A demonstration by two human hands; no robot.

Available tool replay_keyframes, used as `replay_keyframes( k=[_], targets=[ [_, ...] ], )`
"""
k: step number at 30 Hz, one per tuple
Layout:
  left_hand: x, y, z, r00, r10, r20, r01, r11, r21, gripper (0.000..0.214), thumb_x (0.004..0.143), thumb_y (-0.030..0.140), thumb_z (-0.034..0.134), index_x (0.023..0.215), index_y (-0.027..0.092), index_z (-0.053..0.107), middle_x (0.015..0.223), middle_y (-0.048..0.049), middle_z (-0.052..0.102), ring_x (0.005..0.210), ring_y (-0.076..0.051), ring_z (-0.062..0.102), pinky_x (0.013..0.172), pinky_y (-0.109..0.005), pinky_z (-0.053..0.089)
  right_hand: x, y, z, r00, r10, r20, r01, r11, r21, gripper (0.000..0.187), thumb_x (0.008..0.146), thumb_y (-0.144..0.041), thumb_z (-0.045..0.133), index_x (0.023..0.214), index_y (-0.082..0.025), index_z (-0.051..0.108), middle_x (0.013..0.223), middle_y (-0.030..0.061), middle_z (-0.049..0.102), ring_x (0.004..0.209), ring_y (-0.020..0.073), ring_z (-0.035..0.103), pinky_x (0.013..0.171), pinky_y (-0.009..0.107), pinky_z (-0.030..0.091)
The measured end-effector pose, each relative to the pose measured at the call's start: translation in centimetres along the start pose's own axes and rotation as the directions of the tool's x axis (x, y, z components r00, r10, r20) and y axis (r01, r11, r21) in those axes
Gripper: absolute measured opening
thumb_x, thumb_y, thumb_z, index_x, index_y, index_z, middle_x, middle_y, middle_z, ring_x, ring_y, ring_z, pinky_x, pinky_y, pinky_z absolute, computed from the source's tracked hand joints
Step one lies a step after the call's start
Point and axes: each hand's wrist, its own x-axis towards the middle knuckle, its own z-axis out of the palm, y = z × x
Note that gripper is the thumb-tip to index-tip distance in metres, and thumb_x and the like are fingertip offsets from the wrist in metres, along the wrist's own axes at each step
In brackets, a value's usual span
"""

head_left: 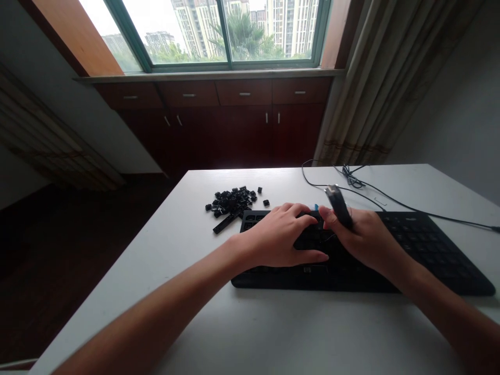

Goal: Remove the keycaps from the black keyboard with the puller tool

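Observation:
A black keyboard (pixel 406 245) lies on the white table, with part of its left side stripped of keycaps. Spread over that left part, my left hand (pixel 282 234) rests with its fingers apart and holds nothing that I can see. Beside it, above the middle of the keyboard, my right hand (pixel 357 234) is closed around a small black tool (pixel 339 205) that stands tilted upward and has a shiny end. The tool's lower end is mostly hidden, so its exact kind is unclear. A bit of blue bristle (pixel 314 207) shows between my hands at the keyboard's back edge.
Loose black keycaps (pixel 232 200) are heaped left of the keyboard, with a long spacebar cap (pixel 223 224) near them. A black cable (pixel 353 179) winds across the back right of the table (pixel 187 323). Dark red cabinets (pixel 219 130) stand under the window.

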Motion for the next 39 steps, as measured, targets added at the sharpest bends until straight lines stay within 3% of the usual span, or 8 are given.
replay_keyframes(
  k=[5,12,16,19,23,25,30,39],
  targets=[
    [0.6,0.4,1.7,0.989,0.006,-0.149,-0.013,0.999,-0.042,0.037,0.094,0.050,0.064,0.118,0.022,0.066,0.131,-0.0096,0.059,0.118,-0.029,0.057,0.104,-0.046,0.047,0.0,0.0,0.1,0.978,0.140,0.155,-0.178,0.946,0.271,0.047,0.096,-0.060,0.053,0.074,-0.020,0.065,0.048,-0.0024,0.057,0.044,0.0146,0.054,0.048,0.027,0.042],
    [0.5,0.5,1.4,0.990,0.072,-0.121,-0.085,0.991,-0.106,0.016,0.097,0.027,0.060,0.107,0.023,0.072,0.118,-0.0061,0.065,0.103,-0.024,0.062,0.095,-0.040,0.050,-0.2,-0.4,0.3,0.952,0.117,0.282,-0.245,0.844,0.477,0.049,0.094,-0.061,0.056,0.070,-0.019,0.063,0.050,-0.0004,0.060,0.039,0.0116,0.051,0.040,0.023,0.039],
    [0.6,0.1,1.3,0.990,0.069,-0.123,-0.085,0.988,-0.127,0.017,0.096,0.021,0.057,0.104,0.020,0.072,0.111,-0.0068,0.067,0.099,-0.023,0.063,0.093,-0.039,0.051,-0.3,-0.2,0.4,0.979,0.032,0.202,-0.122,0.886,0.448,0.044,0.095,-0.057,0.058,0.075,-0.019,0.067,0.053,-0.0005,0.060,0.046,0.0139,0.055,0.046,0.025,0.041],
    [0.7,-0.2,1.5,0.987,0.056,-0.152,-0.080,0.984,-0.158,0.019,0.094,0.020,0.059,0.107,0.019,0.072,0.113,-0.0071,0.068,0.101,-0.024,0.064,0.096,-0.041,0.051,0.1,-0.2,0.8,0.999,0.035,0.019,-0.039,0.913,0.406,0.040,0.094,-0.052,0.060,0.073,-0.019,0.069,0.058,-0.0001,0.059,0.054,0.0154,0.054,0.053,0.028,0.041],
    [0.6,-0.2,1.3,0.987,0.034,-0.160,-0.071,0.970,-0.231,0.026,0.089,0.015,0.059,0.111,0.020,0.073,0.115,-0.0071,0.069,0.106,-0.024,0.064,0.100,-0.040,0.050,1.3,-0.8,1.0,0.979,0.004,-0.204,0.088,0.893,0.441,0.038,0.096,-0.038,0.057,0.063,-0.020,0.065,0.076,0.0031,0.063,0.075,0.0191,0.059,0.078,0.033,0.045],
    [0.6,-0.2,1.2,0.987,0.029,-0.159,-0.069,0.964,-0.257,0.027,0.087,0.011,0.058,0.108,0.019,0.074,0.114,-0.0080,0.069,0.105,-0.023,0.065,0.100,-0.038,0.051,1.8,-1.1,1.0,0.984,-0.014,-0.178,0.102,0.864,0.494,0.039,0.096,-0.035,0.055,0.061,-0.020,0.064,0.075,0.0024,0.061,0.076,0.0188,0.058,0.079,0.033,0.043],
    [0.7,-0.4,1.0,0.982,-0.028,-0.184,-0.032,0.949,-0.315,0.031,0.085,0.009,0.055,0.109,0.017,0.072,0.117,-0.0088,0.067,0.106,-0.022,0.065,0.100,-0.035,0.051,2.9,-0.8,1.3,1.000,0.022,-0.020,-0.006,0.813,0.582,0.038,0.093,-0.033,0.051,0.058,-0.019,0.061,0.058,-0.0006,0.054,0.057,0.0150,0.049,0.058,0.029,0.039],
    [0.3,0.0,0.7,0.987,-0.033,-0.157,-0.062,0.824,-0.563,0.026,0.100,0.033,0.055,0.113,0.016,0.070,0.111,-0.0075,0.072,0.103,-0.021,0.067,0.094,-0.031,0.051,3.4,-0.9,1.5,1.000,0.005,-0.021,0.010,0.735,0.678,0.024,0.088,-0.030,0.054,0.068,-0.019,0.061,0.054,-0.0039,0.051,0.046,0.0120,0.046,0.045,0.026,0.035]
  ],
)
